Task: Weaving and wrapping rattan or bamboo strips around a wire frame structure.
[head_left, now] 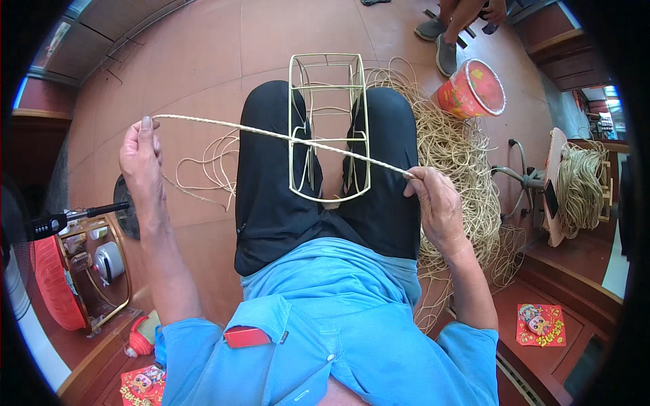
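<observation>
A cream twisted cord (257, 130) runs straight across in front of me, sloping down to the right. My left hand (143, 159) pinches one end of this stretch between thumb and fingers, out past my left knee. Over my right thigh, my right hand (440, 206) grips the other end with its fingers closed. Between my knees stands a pale yellow open frame (328, 199) of thin bars, and the cord passes over it. From my left hand a loose tail of cord drops to the floor beside my left leg.
A large heap of similar cord (460, 176) lies on the floor by my right leg. Beyond it stands a red bucket (467, 91). At the far right a stool (555, 183) carries a cord bundle. A black fan (20, 230) is at left; another person's feet (443, 40) show ahead.
</observation>
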Motion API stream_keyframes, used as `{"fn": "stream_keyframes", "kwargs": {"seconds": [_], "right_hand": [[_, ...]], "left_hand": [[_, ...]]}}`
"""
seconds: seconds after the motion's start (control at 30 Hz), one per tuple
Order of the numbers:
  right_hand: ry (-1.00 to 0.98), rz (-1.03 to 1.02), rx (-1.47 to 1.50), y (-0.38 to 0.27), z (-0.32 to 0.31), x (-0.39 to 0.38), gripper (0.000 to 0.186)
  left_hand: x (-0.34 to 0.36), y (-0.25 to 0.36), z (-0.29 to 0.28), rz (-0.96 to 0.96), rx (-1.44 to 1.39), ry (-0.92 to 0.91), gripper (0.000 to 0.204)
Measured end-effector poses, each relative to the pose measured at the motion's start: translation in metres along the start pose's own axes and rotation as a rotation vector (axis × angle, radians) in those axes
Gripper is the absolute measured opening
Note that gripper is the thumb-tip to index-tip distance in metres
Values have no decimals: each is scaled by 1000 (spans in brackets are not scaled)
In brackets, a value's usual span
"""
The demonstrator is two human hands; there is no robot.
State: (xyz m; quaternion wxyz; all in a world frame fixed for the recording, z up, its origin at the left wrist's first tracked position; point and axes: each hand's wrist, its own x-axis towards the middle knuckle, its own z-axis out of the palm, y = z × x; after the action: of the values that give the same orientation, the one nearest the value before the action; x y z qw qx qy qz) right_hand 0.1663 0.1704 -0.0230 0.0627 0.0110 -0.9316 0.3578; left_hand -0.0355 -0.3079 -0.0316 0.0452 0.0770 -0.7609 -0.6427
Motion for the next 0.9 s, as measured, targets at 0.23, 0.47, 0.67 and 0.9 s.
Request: {"fn": "stream_keyframes", "kwargs": {"seconds": [0.23,0.47,0.67,0.9], "right_hand": [[56,2,-142,-39,7,3,13],[70,270,376,-44,25,0,17],[121,279,478,-41,37,-5,18],[87,360,750,-37,43,1,16]], "left_hand": [[-82,65,107,611,605,-156,25],[-146,44,185,793,330,-625,31],[-144,39,188,716,318,-722,17],[-139,41,187,528,266,-738,13]]}}
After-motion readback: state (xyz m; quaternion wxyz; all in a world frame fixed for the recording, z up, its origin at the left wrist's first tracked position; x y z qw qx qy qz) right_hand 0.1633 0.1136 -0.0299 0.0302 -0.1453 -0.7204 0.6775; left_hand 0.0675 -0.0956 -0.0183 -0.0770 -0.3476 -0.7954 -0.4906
